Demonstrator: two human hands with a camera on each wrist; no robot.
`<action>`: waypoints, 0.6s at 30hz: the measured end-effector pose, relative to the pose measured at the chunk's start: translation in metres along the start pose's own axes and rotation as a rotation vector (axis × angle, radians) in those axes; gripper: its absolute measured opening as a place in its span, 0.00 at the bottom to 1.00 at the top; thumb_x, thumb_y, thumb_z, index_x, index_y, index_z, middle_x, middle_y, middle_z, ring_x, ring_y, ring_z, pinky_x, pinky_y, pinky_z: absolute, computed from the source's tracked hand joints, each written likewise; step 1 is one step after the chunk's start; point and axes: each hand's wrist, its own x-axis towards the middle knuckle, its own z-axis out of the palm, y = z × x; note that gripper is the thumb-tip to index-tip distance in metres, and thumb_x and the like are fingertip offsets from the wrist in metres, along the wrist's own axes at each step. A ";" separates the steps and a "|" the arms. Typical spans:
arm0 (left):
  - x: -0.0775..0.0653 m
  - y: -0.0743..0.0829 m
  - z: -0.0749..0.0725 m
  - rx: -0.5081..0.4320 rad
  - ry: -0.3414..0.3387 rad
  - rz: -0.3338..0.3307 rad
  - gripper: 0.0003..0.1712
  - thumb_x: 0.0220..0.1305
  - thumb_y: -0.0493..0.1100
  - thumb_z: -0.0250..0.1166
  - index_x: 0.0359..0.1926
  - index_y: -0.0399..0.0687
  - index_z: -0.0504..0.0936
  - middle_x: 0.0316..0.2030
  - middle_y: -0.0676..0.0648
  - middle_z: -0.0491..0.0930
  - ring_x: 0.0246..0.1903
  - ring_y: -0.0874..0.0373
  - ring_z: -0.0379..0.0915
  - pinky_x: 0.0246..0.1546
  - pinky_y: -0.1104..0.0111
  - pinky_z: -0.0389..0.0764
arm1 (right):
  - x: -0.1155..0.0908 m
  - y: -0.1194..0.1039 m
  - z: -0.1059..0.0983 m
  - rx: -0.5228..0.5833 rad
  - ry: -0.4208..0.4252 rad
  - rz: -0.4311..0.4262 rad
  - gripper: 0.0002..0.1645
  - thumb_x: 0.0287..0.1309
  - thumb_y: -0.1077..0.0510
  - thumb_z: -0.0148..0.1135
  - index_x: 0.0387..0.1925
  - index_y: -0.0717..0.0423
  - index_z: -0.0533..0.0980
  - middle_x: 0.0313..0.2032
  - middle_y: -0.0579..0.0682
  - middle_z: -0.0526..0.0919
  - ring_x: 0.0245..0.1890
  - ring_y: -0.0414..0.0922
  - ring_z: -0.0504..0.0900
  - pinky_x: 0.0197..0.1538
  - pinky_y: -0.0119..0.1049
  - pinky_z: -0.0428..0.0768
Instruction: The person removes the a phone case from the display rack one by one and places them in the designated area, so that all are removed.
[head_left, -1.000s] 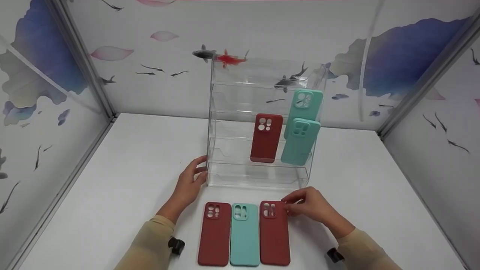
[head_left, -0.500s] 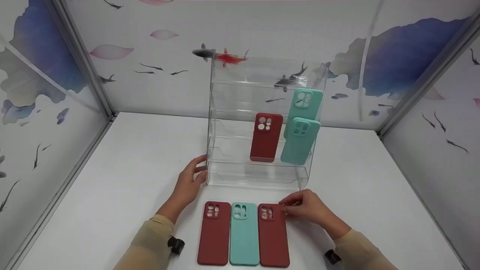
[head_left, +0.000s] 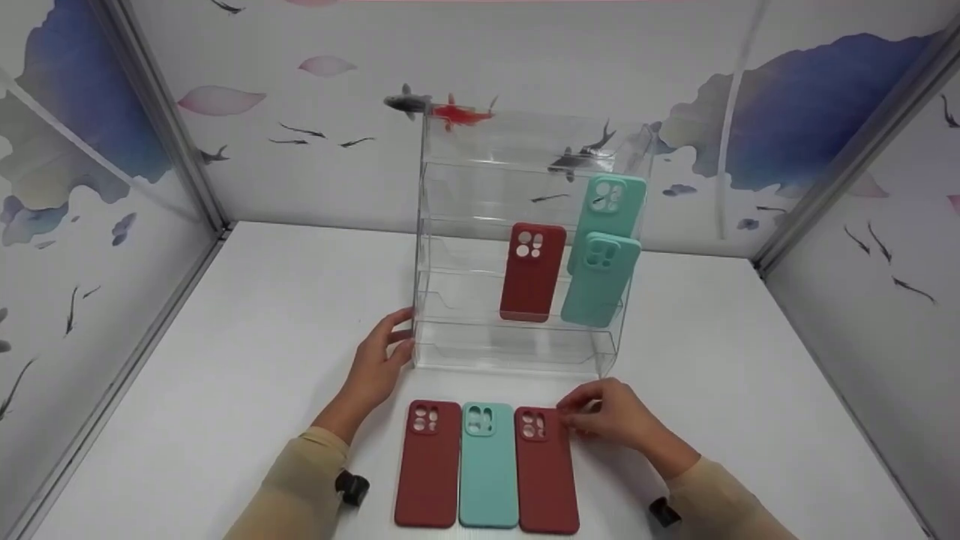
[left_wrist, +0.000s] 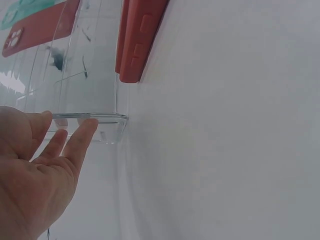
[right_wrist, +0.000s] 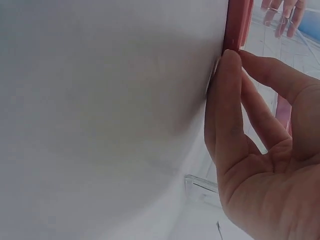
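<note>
Nearest on the white surface, three cases are laid side by side, and the rightmost red case is pinched at its top right corner by the right hand, fingers curled against its edge; how far it is lifted cannot be made out. Beyond, the left hand is rested with straight, slightly spread fingers against the left wall of the clear acrylic rack; its shelves are hard to trace, and a teal case there is partly hidden behind another.

Spare cases lined up, shelves half stocked

On the white table a red case and a teal case lie side by side; up in the rack sit a red case and two teal cases, overlapping.
</note>
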 end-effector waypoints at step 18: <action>0.000 0.000 0.000 -0.009 -0.002 -0.016 0.29 0.79 0.38 0.56 0.76 0.52 0.65 0.74 0.47 0.67 0.68 0.48 0.72 0.65 0.56 0.83 | 0.008 -0.055 -0.085 -0.090 0.511 -0.147 0.13 0.65 0.51 0.71 0.47 0.54 0.86 0.42 0.52 0.88 0.38 0.47 0.86 0.35 0.26 0.88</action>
